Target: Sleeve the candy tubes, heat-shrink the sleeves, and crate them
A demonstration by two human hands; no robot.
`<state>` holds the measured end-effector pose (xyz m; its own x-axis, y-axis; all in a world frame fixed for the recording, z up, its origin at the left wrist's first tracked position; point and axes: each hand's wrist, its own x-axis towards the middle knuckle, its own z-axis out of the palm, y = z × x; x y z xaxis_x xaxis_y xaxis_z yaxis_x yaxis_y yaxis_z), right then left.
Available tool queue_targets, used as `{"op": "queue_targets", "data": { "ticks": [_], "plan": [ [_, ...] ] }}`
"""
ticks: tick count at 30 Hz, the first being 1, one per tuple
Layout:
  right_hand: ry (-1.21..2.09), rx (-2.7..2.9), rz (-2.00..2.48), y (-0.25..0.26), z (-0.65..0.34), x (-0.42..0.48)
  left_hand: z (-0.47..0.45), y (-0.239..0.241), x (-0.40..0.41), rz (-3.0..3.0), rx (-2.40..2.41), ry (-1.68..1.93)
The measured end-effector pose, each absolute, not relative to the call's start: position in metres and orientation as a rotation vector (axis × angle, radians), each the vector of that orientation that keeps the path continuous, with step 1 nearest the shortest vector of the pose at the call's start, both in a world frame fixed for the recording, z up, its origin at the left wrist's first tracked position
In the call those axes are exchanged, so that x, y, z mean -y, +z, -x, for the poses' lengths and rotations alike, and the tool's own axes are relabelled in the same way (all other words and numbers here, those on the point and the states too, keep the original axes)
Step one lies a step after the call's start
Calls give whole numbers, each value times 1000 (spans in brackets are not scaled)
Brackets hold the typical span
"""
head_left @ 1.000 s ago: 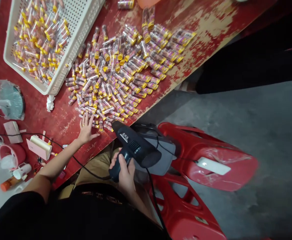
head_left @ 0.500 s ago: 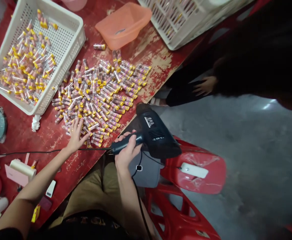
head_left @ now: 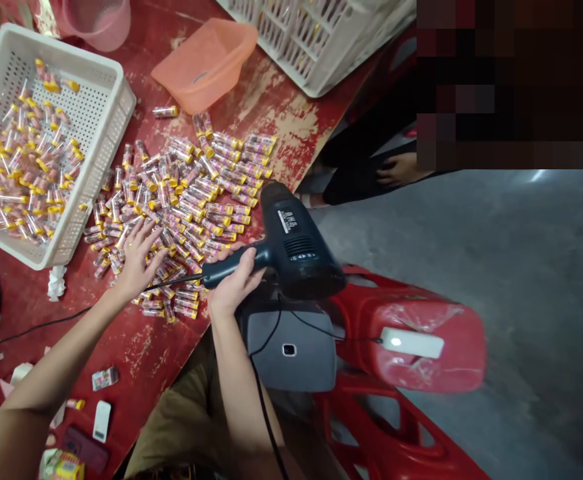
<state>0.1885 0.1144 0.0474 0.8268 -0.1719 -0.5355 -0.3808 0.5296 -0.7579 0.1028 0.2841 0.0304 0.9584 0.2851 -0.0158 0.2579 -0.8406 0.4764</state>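
Heat gun (head_left: 301,250) is up in the right hand (head_left: 234,280), held over the table edge, nozzle toward the far side, beside the tubes. Right fingers wrapped round the grip, closed on it. Left hand (head_left: 135,267) is palm down over the near-left part of the tubes (head_left: 194,207), fingers spread wide, no grip on anything; can't tell whether the fingertips touch. Tubes are yellow-capped, lying on the red table (head_left: 291,127), jumbled on the left, in rough rows on the right. Cord (head_left: 41,327) runs left from the grip, past the left wrist. White basket (head_left: 104,100) left of the tubes, more capped tubes inside. Orange tub (head_left: 206,63) past them, slatted crate (head_left: 316,40) beyond at upper right. Phone (head_left: 85,448) on the table at lower left. Off the table: red stool (head_left: 431,367) with a white block (head_left: 414,343) on top, grey box (head_left: 298,363) next to it. Another person's hand (head_left: 397,169) at upper right, against dark clothing.
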Motion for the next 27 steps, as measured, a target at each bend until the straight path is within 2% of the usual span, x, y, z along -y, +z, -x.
{"op": "queue_targets", "data": {
  "ticks": [12,27],
  "plan": [
    [135,-613,1035,41,-202,-123,-154,27,-284,-2627,-154,-39],
    [220,-593,1086,55,-188,-112,-130,24,-296,-2591,-296,-60]
  ]
}}
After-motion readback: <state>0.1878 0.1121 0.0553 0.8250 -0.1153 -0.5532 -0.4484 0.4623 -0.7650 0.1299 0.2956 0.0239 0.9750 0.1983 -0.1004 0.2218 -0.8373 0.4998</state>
